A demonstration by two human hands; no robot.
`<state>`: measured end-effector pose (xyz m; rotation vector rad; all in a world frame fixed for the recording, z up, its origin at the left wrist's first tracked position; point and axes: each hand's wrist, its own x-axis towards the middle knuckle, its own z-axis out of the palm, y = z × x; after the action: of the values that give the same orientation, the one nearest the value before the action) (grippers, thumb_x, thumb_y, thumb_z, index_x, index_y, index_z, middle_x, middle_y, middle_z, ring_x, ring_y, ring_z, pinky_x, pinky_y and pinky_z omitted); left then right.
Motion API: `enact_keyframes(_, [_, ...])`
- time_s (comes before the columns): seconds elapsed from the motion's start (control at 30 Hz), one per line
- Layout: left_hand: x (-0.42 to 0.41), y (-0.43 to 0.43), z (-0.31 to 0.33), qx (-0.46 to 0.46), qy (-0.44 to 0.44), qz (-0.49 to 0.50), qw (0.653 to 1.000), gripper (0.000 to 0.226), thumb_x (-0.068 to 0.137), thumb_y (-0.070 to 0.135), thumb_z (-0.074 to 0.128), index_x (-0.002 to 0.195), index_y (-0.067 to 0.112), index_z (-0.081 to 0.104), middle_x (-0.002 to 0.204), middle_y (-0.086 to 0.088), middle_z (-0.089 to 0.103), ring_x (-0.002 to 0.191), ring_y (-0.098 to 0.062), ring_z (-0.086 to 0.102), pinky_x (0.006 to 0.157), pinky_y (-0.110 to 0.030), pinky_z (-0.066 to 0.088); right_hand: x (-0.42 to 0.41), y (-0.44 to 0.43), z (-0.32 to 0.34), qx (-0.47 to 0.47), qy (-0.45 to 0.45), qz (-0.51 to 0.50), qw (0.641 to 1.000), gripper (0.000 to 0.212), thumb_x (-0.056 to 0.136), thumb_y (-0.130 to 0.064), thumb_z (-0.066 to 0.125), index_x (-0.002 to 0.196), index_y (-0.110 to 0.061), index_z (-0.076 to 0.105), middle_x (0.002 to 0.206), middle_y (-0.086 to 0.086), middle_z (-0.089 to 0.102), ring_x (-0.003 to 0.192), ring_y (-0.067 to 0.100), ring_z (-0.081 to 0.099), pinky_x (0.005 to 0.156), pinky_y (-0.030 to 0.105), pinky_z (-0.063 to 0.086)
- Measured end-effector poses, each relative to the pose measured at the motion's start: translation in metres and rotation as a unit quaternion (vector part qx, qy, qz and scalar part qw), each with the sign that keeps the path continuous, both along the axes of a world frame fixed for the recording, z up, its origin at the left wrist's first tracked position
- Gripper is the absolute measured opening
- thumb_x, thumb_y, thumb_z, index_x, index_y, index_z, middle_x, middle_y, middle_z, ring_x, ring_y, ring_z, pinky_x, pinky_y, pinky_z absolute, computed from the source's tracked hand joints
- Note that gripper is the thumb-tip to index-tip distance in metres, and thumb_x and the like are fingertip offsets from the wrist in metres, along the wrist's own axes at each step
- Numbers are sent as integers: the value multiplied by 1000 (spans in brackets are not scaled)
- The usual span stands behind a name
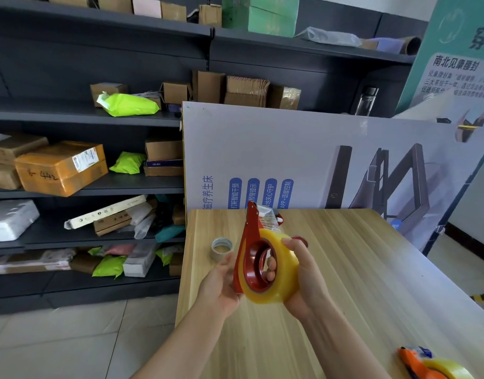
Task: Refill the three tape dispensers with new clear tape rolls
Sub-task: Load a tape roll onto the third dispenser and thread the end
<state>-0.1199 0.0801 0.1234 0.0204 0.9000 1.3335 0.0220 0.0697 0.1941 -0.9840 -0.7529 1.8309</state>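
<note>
Head view: single camera, looking down over a wooden table.
Task item: red dispenser, held up off the table between both hands, just in front of the person.
Roll: new clear tape roll, yellowish in bulk, appears to sit round the dispenser's red hub.
Left hand: grips the dispenser's lower left edge from the outside.
Right hand: wraps the roll from the right; fingers show through the hub opening.
Hands: close together, clamped on the one assembly from either side.
Key relation: dispenser's long axis stands near upright, narrow end up and away from the person; roll's axis runs roughly across, hand to hand. Right hand is nearer the roll, left nearer the frame.
Judgement: seating looks about done; threading the tape end up toward the top likely comes next.
Also on the table: spent core just beyond the left hand; orange dispenser with a roll, at the near right, well apart.
Behind the red dispenser: red parts and clear wrap, too hidden to identify.
Surroundings: shelves of parcels on the left, poster board behind the table.
</note>
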Motion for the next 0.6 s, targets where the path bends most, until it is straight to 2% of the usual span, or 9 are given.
enact_keyframes(0.07, [-8,2,2,29,-35,23,999,25,74,6,66,98,13,65,69,-9,68,50,-17,62,44,-25,51,-1,1,1,6,-11,1,1000,35,87,-31,53,71,-6,70,55,9,58,44,17,52,58,31,48])
enact_keyframes(0.13, [-16,6,3,61,-88,58,993,23,74,0,62,93,13,65,65,-5,58,39,-11,48,36,-21,43,-2,2,1,16,-24,5,1000,33,88,-31,51,73,-6,66,55,9,57,43,17,51,57,30,46])
enact_keyframes(0.27, [-37,16,-1,94,-118,89,985,20,93,6,49,106,14,63,56,-2,50,41,-10,43,34,-20,38,-5,2,2,26,-41,12,999,32,87,-30,53,73,-5,68,56,9,58,44,17,52,57,31,46])
enact_keyframes(0.37, [-51,17,1,112,-111,42,987,23,83,11,59,105,17,62,56,0,48,41,-10,41,33,-19,30,-7,4,5,36,-49,19,998,32,88,-30,54,73,-5,67,57,10,59,44,17,52,53,28,48])
enact_keyframes(0.43, [-60,18,2,123,-117,33,985,27,78,7,55,103,18,59,54,0,46,39,-10,38,33,-18,26,-9,4,6,51,-68,29,996,32,88,-29,53,75,-3,67,58,11,60,45,18,53,54,29,49])
enact_keyframes(0.6, [-78,19,6,122,-116,24,985,24,92,20,50,114,19,60,54,3,47,35,-8,37,30,-16,27,-12,4,5,71,-84,43,993,33,88,-29,53,75,-4,68,60,12,60,47,19,54,55,30,51])
